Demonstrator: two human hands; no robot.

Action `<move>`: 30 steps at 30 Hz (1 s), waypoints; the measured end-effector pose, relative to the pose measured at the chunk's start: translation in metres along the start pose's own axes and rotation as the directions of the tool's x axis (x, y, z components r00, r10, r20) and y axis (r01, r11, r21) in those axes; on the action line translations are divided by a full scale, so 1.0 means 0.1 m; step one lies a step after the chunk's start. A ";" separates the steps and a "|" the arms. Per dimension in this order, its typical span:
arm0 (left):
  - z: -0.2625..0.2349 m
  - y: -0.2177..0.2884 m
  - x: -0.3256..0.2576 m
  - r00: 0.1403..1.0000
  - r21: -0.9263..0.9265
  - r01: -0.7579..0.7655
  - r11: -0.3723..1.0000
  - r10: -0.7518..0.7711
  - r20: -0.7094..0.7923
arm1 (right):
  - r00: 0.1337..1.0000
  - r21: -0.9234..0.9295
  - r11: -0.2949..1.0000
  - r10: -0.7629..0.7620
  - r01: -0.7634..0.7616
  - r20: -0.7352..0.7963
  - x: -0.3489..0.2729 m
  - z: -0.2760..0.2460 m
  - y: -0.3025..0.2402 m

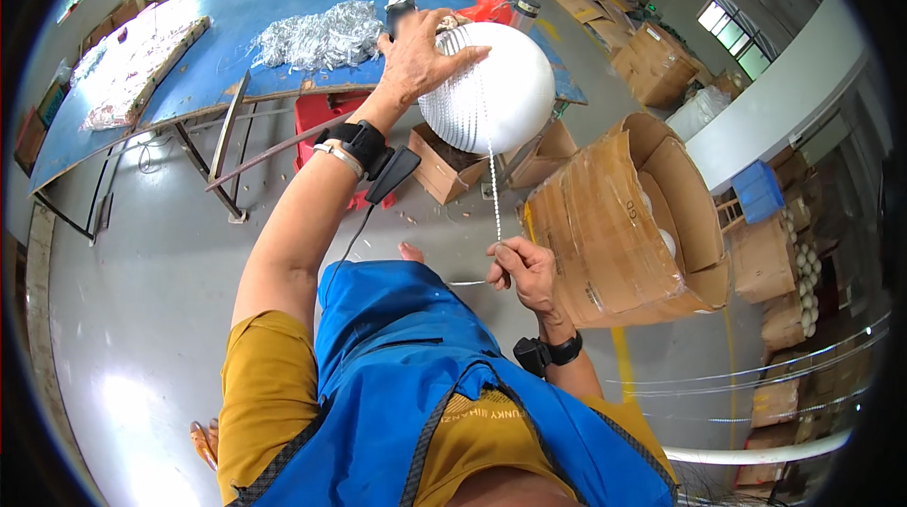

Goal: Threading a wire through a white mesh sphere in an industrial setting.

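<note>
A large white ball is at the near edge of the blue table, its left half covered in close rows of white bead string. My left hand grips it at the upper left, thumb laid over the rows and the other fingers partly hidden behind. From the ball a taut string of small white beads runs down to my right hand, whose fingers are closed in a pinch on it. Below that hand, a thin white strand trails to the left.
A heap of silvery strands lies on the blue table, near a dark-lidded jar and red plastic. An open cardboard box stands close by my right hand. White strings stretch across the lower right.
</note>
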State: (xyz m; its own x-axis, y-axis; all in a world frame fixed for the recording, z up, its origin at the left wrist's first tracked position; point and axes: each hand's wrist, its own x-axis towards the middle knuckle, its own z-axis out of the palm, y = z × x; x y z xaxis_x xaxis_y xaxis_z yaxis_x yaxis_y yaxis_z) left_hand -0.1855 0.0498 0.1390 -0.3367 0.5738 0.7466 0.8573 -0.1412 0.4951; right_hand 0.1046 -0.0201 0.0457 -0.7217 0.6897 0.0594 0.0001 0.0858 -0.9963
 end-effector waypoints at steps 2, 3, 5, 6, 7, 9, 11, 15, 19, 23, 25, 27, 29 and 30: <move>0.03 0.00 0.01 0.998 -0.044 0.010 0.999 -0.012 -0.067 | 1.000 0.000 1.000 0.024 -0.024 -0.003 -0.04 0.01 0.07; 0.02 0.00 0.01 0.995 -0.022 0.007 1.000 -0.009 -0.101 | 0.999 0.019 0.999 0.035 -0.035 -0.006 -0.04 0.01 0.10; 0.04 0.02 0.04 0.998 0.008 0.040 0.999 -0.039 -0.055 | 0.999 0.035 0.998 0.049 -0.049 -0.009 -0.04 0.01 0.13; 0.05 0.03 0.06 0.998 0.044 0.064 0.997 -0.064 -0.006 | 0.999 0.036 0.999 0.037 -0.037 -0.011 -0.03 0.02 0.14; 0.09 0.02 0.06 0.997 0.013 0.030 0.999 -0.029 -0.068 | 1.000 0.039 0.999 0.025 -0.024 -0.014 -0.02 0.03 0.14; 0.11 0.02 0.07 0.998 0.004 0.054 0.999 -0.054 -0.045 | 1.000 0.040 0.999 0.024 -0.023 -0.019 0.01 0.06 0.13; 0.13 0.02 0.08 0.997 -0.006 0.076 0.997 -0.077 -0.017 | 0.999 0.046 0.999 0.024 -0.022 -0.028 0.02 0.11 0.10; 0.11 0.01 0.10 0.986 -0.046 0.155 0.987 -0.151 0.074 | 1.000 0.000 1.000 0.019 -0.019 0.020 0.03 0.18 0.00; 0.14 -0.05 0.11 0.994 -0.002 0.105 0.995 -0.105 0.015 | 1.000 0.003 1.000 0.004 -0.004 -0.017 0.09 0.13 0.09; 0.06 -0.05 0.11 0.984 -0.031 0.153 0.988 -0.149 0.100 | 0.999 0.045 0.999 -0.011 0.013 -0.048 0.14 0.15 0.08; -0.07 -0.01 0.11 0.914 -0.133 0.239 0.962 -0.176 0.365 | 0.998 0.061 0.998 -0.010 0.014 -0.066 0.17 0.15 0.11; -0.01 -0.01 -0.10 0.965 -0.060 0.080 0.995 -0.062 0.254 | 0.998 0.058 0.998 -0.008 0.011 -0.059 0.22 0.15 0.15; -0.04 -0.05 -0.12 0.941 0.025 0.015 1.000 -0.023 0.337 | 0.999 0.056 0.998 -0.001 0.004 -0.048 0.25 0.16 0.17; -0.04 -0.05 -0.11 0.942 0.026 0.017 1.000 -0.025 0.335 | 0.999 0.057 0.998 -0.011 0.014 -0.048 0.26 0.17 0.17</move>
State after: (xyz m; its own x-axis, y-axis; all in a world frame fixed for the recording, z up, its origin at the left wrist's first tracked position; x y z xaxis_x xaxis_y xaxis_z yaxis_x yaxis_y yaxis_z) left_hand -0.1877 0.0413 0.1303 -0.2076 0.8144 0.5420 0.8612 -0.1106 0.4960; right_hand 0.0742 -0.0126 0.0295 -0.6877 0.7223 0.0732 -0.0492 0.0543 -0.9973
